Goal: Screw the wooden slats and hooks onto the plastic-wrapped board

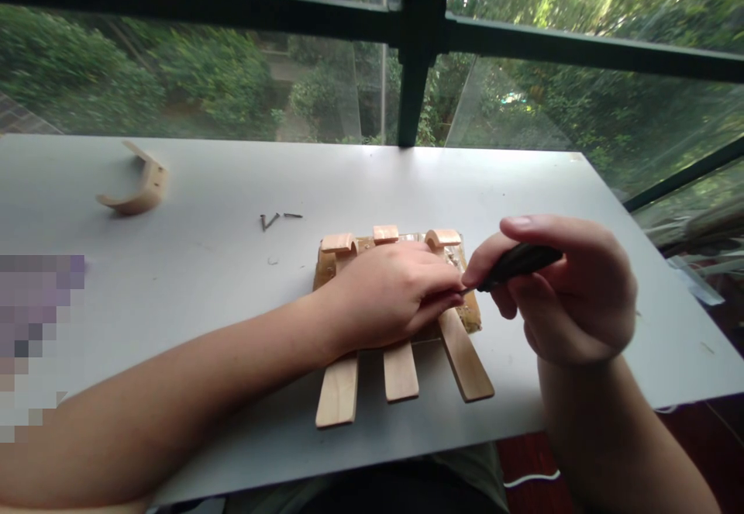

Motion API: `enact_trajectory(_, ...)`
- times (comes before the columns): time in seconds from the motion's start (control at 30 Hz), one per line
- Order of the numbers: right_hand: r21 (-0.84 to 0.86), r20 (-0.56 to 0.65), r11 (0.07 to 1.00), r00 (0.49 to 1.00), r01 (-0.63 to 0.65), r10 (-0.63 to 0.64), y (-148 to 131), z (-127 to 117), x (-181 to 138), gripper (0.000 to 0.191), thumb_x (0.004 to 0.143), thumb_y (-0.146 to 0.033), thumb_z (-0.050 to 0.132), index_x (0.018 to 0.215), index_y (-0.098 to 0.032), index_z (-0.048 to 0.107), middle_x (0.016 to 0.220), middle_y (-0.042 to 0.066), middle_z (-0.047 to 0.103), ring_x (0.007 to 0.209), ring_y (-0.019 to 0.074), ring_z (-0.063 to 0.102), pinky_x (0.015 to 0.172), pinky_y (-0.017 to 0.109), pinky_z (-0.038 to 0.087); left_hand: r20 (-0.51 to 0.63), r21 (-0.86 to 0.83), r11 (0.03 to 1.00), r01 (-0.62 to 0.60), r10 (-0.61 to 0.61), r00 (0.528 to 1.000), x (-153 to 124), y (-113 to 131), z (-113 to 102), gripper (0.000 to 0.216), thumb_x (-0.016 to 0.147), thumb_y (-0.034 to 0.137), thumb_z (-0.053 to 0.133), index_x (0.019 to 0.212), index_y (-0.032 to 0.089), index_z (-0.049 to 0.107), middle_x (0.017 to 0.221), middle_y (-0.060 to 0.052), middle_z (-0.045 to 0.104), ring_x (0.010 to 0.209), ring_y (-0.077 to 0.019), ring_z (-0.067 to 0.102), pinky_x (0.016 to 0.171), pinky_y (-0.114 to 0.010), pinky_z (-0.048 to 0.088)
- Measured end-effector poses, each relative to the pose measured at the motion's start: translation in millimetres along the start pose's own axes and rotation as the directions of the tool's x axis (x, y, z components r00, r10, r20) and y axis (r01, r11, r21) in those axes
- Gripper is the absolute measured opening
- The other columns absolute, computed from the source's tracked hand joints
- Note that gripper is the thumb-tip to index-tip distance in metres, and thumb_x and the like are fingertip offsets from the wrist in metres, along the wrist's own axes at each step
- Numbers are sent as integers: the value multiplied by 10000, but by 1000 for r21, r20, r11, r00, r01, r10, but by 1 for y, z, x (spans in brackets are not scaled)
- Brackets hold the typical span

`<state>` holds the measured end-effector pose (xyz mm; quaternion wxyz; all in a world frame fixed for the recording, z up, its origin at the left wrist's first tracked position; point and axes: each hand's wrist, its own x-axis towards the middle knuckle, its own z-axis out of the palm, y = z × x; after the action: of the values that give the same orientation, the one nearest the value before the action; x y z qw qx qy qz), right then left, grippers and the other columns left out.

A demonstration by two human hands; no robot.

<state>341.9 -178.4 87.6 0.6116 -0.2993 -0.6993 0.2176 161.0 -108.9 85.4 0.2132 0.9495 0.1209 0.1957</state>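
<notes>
My right hand is closed around the dark handle of a screwdriver, its thin shaft pointing left. My left hand reaches across several curved wooden strips, its fingertips pinched together at the screwdriver's tip; whatever they hold is hidden. Beneath that hand lies a brownish block wrapped in clear tape. The left wooden strip, the middle strip and the right strip rest over the block, with hooked ends at the far side and flat ends toward me.
Several loose screws lie on the white table beyond my left forearm. A bent wooden piece with two holes stands at the far left. Behind the table's far edge is a window with a dark frame.
</notes>
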Motion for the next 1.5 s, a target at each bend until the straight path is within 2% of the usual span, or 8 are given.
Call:
enact_trajectory(0.2,85,27,996,999,33,-35,4,-4,3,419,780,-47,643,1184,-158,624,817,56,697,628,155,646,529,288,578,38,-29,999,21,-20,999,0,1,-1,211,967,254,446,918,167,632,905,-51,670,889,-182,602,847,-318,437)
enact_trajectory(0.37,129,35,986,994,102,-107,2,-1,5,462,715,49,678,1158,-71,634,796,65,673,662,182,675,517,310,558,-4,-37,999,-16,16,1000,-3,-2,0,216,963,172,398,979,160,612,972,-59,665,913,-177,588,861,-313,438)
enact_trajectory(0.57,125,1,990,998,66,-67,4,1,2,452,718,14,702,1147,-111,636,807,58,673,650,175,661,521,318,550,-72,-14,998,-59,57,996,-6,-4,3,231,870,54,448,1010,156,601,974,-40,659,919,-164,583,851,-284,439)
enact_trajectory(0.8,98,-25,994,999,48,-46,3,1,2,412,700,-21,734,1087,-125,639,766,51,665,624,176,634,528,336,530,-54,-38,996,-85,83,995,-5,-3,2,158,919,180,489,1004,134,613,940,-60,656,898,-174,595,820,-295,452)
enact_trajectory(0.97,94,-9,995,999,32,-31,2,1,2,419,708,-17,715,1100,-135,626,762,40,662,629,166,630,520,317,534,-60,-101,991,-92,87,994,-4,-4,3,232,962,314,511,1031,129,632,981,-72,677,934,-173,617,831,-289,460)
enact_trajectory(1.23,113,28,993,999,30,-34,1,4,1,466,705,-23,721,1148,-128,624,780,57,666,628,177,638,489,317,529,-63,-157,986,-59,49,997,-6,-2,1,212,958,316,534,945,160,676,889,-48,713,831,-150,644,751,-265,458)
enact_trajectory(1.4,53,91,997,994,-59,54,-9,4,-4,429,818,-114,592,1245,-154,576,908,102,693,698,189,643,526,335,550,-59,-205,977,-63,52,997,-6,-2,4,185,955,285,540,956,162,677,914,-35,724,838,-143,663,745,-251,468)
enact_trajectory(1.5,12,68,997,995,-79,78,-13,6,-6,460,828,-104,542,1279,-196,548,924,84,701,693,179,637,546,334,564,-58,-226,972,-65,53,997,-6,-3,5,191,958,295,537,993,168,676,955,-31,726,867,-143,666,760,-249,472)
